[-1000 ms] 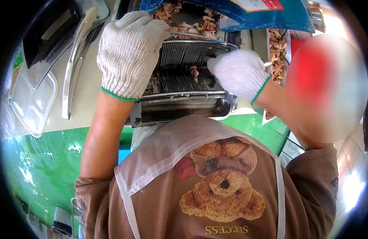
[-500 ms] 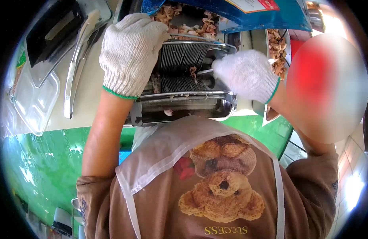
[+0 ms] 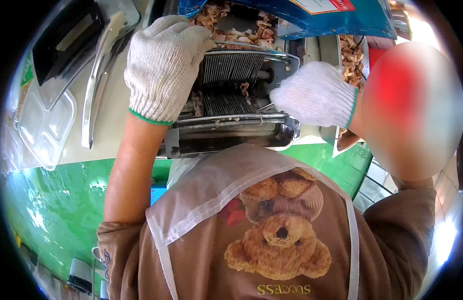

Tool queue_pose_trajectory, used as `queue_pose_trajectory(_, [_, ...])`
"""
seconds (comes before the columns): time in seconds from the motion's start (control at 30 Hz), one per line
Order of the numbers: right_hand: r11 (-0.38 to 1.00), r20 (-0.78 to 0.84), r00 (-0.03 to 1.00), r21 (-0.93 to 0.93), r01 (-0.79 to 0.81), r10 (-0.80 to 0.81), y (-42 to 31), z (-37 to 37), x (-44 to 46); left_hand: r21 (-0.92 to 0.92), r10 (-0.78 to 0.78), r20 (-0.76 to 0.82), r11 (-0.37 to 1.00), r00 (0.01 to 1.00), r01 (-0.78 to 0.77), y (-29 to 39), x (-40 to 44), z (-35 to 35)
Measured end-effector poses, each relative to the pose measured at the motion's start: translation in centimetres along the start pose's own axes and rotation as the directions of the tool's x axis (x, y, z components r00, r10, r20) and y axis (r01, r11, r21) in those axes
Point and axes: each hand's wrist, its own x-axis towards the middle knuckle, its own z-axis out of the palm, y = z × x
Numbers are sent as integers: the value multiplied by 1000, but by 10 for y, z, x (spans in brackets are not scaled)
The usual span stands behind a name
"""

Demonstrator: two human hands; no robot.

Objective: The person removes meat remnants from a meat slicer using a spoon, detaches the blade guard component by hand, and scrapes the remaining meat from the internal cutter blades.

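Observation:
A metal meat slicer (image 3: pixel 231 120) with rows of thin parallel blades (image 3: pixel 232 67) lies in front of me. Scraps of meat (image 3: pixel 245 89) cling between the blades. My left hand (image 3: pixel 164 70), in a white knitted glove with a green cuff, is closed at the slicer's left side, its fingers curled over the far edge of the frame; the fingertips are partly hidden. My right hand (image 3: pixel 314 94), gloved alike, is closed at the right end of the blades. A thin metal rod (image 3: pixel 265 107) juts from its fingers toward the lower blades; the rest is hidden in the glove.
Sliced meat (image 3: pixel 241 36) lies in a tray behind the slicer, beneath a blue machine housing (image 3: pixel 336 22). More meat pieces (image 3: pixel 350 57) fill a container at right. Metal tongs (image 3: pixel 95 85), a clear plastic tray (image 3: pixel 46 130) and a black-and-clear lid (image 3: pixel 69 37) are on the left.
My right hand has moved slightly right and down, and the rod's tip has shifted from mid-blade height down to the lower blades. My left hand has stayed in place.

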Motion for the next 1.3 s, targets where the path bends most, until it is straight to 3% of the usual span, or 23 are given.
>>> queue_pose_trajectory(0.03, [1000, -194, 981, -16, 10, -12, -2, 4, -5, -23, -3, 0, 1000, 1000, 4, 0, 1, 0])
queue_pose_trajectory(0.13, [999, -342, 939, -16, -51, 42, 5, 16, 5, -35, -19, 7, 999, 1000, 19, 0, 2, 2])
queue_pose_trajectory(0.17, [990, -246, 959, 28, -137, 140, 1, 15, 13, -28, -25, 15, 999, 1000, 26, -1, 1, 1])
queue_pose_trajectory(0.27, [976, -272, 938, 57, -209, 216, -10, 20, 23, -21, 17, -21, 1000, 1000, -17, -2, 0, 4])
queue_pose_trajectory(0.3, [965, -207, 943, 70, -251, 261, -14, 19, 26, 0, 11, -18, 1000, 1000, -11, -2, -2, 4])
queue_pose_trajectory(0.4, [947, -139, 939, 114, -301, 315, -23, 18, 31, 22, -10, -13, 1000, 1000, 10, -1, -3, 6])
queue_pose_trajectory(0.53, [944, -163, 930, 79, -320, 329, -32, 11, 34, -21, -21, -27, 1000, 999, 21, -1, -3, 5])
queue_pose_trajectory(0.73, [1000, -126, 992, -5, -16, 15, 6, 10, 45, -31, -37, -17, 999, 999, 37, -3, -5, 7])
queue_pose_trajectory(0.9, [996, 187, 982, 87, -37, 20, 1, -21, 22, -57, -37, -24, 998, 999, 35, -3, -2, 7])
queue_pose_trajectory(1.0, [977, 30, 995, 189, -101, 97, 13, -13, 12, -49, -33, 1, 998, 999, 33, -2, -4, 6])
queue_pose_trajectory(1.13, [965, -67, 964, 69, -253, 258, -8, 6, 20, -45, -39, 13, 998, 999, 39, 0, -2, 3])
queue_pose_trajectory(1.3, [968, -161, 954, 40, -250, 253, -13, 24, 30, -48, -27, -30, 999, 999, 25, -4, -4, 6])
